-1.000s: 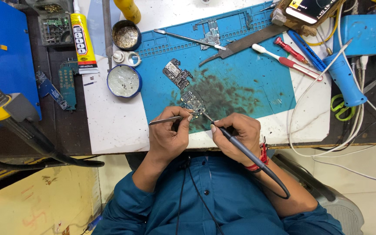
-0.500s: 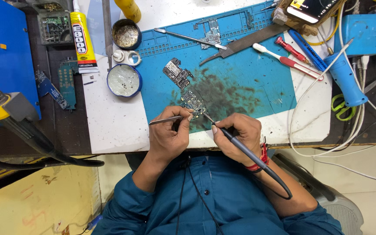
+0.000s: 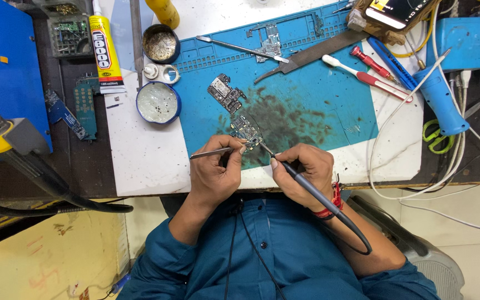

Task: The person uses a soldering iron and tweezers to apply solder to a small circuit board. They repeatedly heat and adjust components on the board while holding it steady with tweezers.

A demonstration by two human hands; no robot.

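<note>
A small circuit board (image 3: 245, 129) lies on the blue work mat (image 3: 306, 105), with a second board (image 3: 225, 93) just beyond it. My left hand (image 3: 213, 175) pinches metal tweezers (image 3: 215, 151) whose tips reach the near board's front edge. In my right hand (image 3: 302, 173) I grip a black soldering iron (image 3: 306, 186); its tip touches the same board. The iron's cord loops back past my right wrist.
A round blue flux tin (image 3: 158, 103), a darker tin (image 3: 160, 44) and a glue tube (image 3: 105, 51) sit left of the mat. Screwdrivers (image 3: 374, 73), a blue hot-air handle (image 3: 439, 100), white cables and green scissors (image 3: 435, 136) crowd the right. A black hose (image 3: 45, 183) lies at left.
Both hands stay on the near board; the tweezers and the iron tip shift only slightly.
</note>
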